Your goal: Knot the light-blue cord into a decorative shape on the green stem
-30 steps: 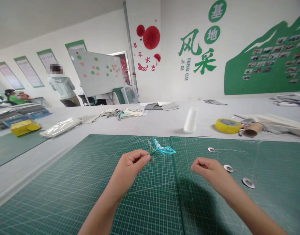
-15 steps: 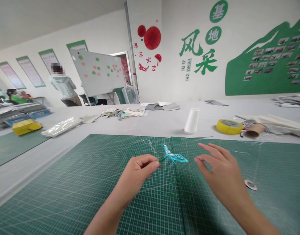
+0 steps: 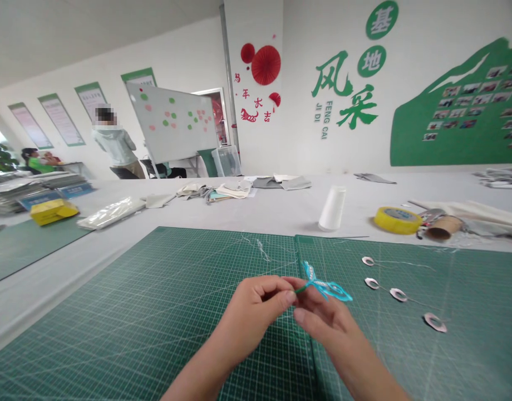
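Note:
Between the thumb and forefinger of my left hand (image 3: 260,306) is the green stem of a small blue ornament (image 3: 333,291). It has looped, petal-like parts with pale beads or stones along one of them, and points up and to the right. My right hand (image 3: 335,323) has come in close, its fingers reaching behind the stem and under the ornament towards my left fingertips. Its thumb stays apart from the fingers; whether they touch the stem I cannot tell. Both hands are above the green cutting mat (image 3: 189,278).
Several pale rings with threads, one a pale ring (image 3: 434,322), lie on the mat's right part. Behind stand a white thread cone (image 3: 333,209), yellow tape (image 3: 398,220) and a cardboard tube (image 3: 444,227). Cloth pieces (image 3: 235,189) and a yellow box (image 3: 54,211) lie further left. A person (image 3: 116,146) stands beyond.
My right hand has moved left and down to the ornament, uncovering the rings on the mat. My left hand has shifted right and slightly down with the ornament.

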{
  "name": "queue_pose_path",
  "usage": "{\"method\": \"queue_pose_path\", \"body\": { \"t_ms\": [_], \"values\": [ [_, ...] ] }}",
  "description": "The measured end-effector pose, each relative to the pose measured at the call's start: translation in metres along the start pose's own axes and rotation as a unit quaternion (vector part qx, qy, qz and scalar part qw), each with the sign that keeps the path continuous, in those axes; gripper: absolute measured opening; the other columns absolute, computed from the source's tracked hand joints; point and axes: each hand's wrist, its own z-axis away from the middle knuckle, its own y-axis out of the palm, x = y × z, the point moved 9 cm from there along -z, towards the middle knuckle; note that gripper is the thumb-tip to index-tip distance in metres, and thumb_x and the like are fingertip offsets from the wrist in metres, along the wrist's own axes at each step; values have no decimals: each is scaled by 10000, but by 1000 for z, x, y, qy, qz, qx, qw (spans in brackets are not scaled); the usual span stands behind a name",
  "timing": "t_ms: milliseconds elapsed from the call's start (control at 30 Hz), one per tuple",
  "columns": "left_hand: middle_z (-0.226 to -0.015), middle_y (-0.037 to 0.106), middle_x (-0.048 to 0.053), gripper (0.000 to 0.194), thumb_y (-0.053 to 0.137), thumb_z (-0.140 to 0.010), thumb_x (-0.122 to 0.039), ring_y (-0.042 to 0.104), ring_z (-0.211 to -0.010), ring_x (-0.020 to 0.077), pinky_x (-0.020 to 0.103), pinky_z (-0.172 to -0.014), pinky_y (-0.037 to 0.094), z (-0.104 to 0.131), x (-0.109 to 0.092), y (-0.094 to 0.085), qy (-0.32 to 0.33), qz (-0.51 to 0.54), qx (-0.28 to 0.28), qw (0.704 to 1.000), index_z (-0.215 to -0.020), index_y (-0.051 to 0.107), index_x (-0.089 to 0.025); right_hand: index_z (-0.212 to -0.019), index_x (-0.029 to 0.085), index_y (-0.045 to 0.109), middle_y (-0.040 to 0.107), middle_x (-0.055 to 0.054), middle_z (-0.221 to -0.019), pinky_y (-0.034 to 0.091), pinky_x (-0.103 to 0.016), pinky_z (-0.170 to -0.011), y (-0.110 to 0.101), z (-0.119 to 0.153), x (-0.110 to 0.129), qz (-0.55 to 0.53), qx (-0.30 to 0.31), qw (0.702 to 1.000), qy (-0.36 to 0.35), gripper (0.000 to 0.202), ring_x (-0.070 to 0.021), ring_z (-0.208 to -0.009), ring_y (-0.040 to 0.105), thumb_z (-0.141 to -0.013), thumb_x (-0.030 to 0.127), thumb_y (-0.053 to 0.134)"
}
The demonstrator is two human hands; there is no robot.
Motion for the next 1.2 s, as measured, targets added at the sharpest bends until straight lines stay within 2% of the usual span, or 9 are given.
{"method": "queue_pose_path", "body": {
  "t_ms": [100, 233, 300, 400, 567, 633, 767, 1033, 1200],
  "values": [
    [-748, 616, 11, 173, 564, -833, -182, 582, -847, 163, 269, -779, 418, 1, 2, 3, -2, 8, 1, 1000, -687, 652, -156, -993, 223, 683, 617, -6, -724, 458, -245, -531, 9, 0, -8, -49, 6, 999, 22, 267, -131, -586, 533, -774, 375, 677],
    [-633, 537, -21, 194, 563, -833, -174, 556, -755, 134, 264, -801, 405, 1, 0, 1, 10, -2, -9, 1000, -647, 618, -158, -927, 210, 680, 424, 68, -573, 309, -180, -435, -1, 1, -13, -94, -69, 993, 28, 290, -73, -487, 352, -720, 399, 754],
    [-590, 471, -41, 204, 564, -837, -197, 481, -628, 102, 237, -700, 395, 1, 1, -1, 1, -21, -18, 1000, -642, 605, -156, -917, 211, 661, 355, 89, -549, 215, -167, -389, -2, 3, -18, -121, -85, 988, 51, 295, -55, -448, 268, -721, 408, 759],
    [-549, 401, -58, 191, 562, -841, -245, 342, -525, 87, 218, -520, 285, 1, 8, -4, -33, -54, -23, 998, -685, 615, -150, -848, 212, 627, 319, 107, -528, 139, -170, -361, 1, 6, -21, -181, -90, 977, 73, 275, -31, -400, 194, -724, 419, 760],
    [-523, 433, -58, 164, 558, -827, -244, 341, -505, 79, 213, -488, 251, 3, 14, -1, -86, -22, -9, 996, -696, 571, -146, -771, 192, 609, 312, 118, -492, 110, -173, -366, -1, 8, -24, -221, -113, 964, 101, 299, -15, -382, 165, -692, 420, 785],
    [-544, 488, -54, 95, 584, -795, -225, 338, -492, 69, 203, -469, 233, 4, 16, 0, -109, 9, -10, 994, -749, 552, -149, -756, 182, 611, 312, 120, -475, 98, -173, -367, -2, 8, -24, -211, -119, 964, 106, 313, -14, -380, 158, -678, 427, 790],
    [-626, 586, -24, 83, 579, -772, -208, 291, -443, 46, 194, -431, 197, 5, 16, 1, -121, 55, -2, 991, -800, 530, -147, -733, 167, 610, 303, 124, -463, 88, -178, -370, -4, 7, -21, -201, -127, 966, 106, 320, -14, -382, 140, -665, 420, 793],
    [-622, 605, -9, 103, 582, -770, -230, 345, -444, 51, 192, -440, 250, 3, 15, -5, -110, 24, 9, 994, -787, 581, -129, -706, 177, 586, 281, 124, -459, 84, -193, -382, 1, 4, -22, -192, -84, 971, 114, 304, -21, -386, 130, -705, 422, 766],
    [-607, 609, -16, 93, 584, -776, -224, 310, -426, 46, 192, -426, 213, 7, 14, -5, -116, 37, 50, 991, -767, 606, -134, -803, 183, 637, 318, 110, -489, 113, -201, -407, -1, 6, -23, -150, -51, 981, 116, 313, -37, -413, 162, -715, 463, 746]
  ]
}}
